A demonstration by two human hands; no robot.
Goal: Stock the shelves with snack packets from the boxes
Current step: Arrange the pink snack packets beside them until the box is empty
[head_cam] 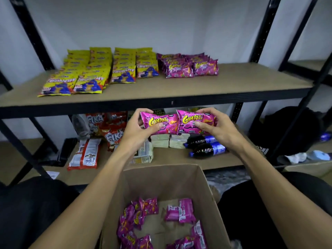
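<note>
The upper shelf (pixel 233 87) is bare along its front edge and right half; yellow packets (pixel 86 74) and pink packets (pixel 190 66) sit toward its back left. Below that shelf, the open cardboard box (pixel 206 186) holds loose pink packets, its near side cut off by the frame. Just under the shelf's front edge, the left hand (pixel 138 130) pinches one Corntoz packet (pixel 159 123) and the right hand (pixel 215 128) pinches another (pixel 194 121), edges touching. Items behind them are partly hidden.

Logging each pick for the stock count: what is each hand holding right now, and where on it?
Each holds one pink Corntoz packet: left hand on its packet's left end, right hand on its packet's right end.
</note>
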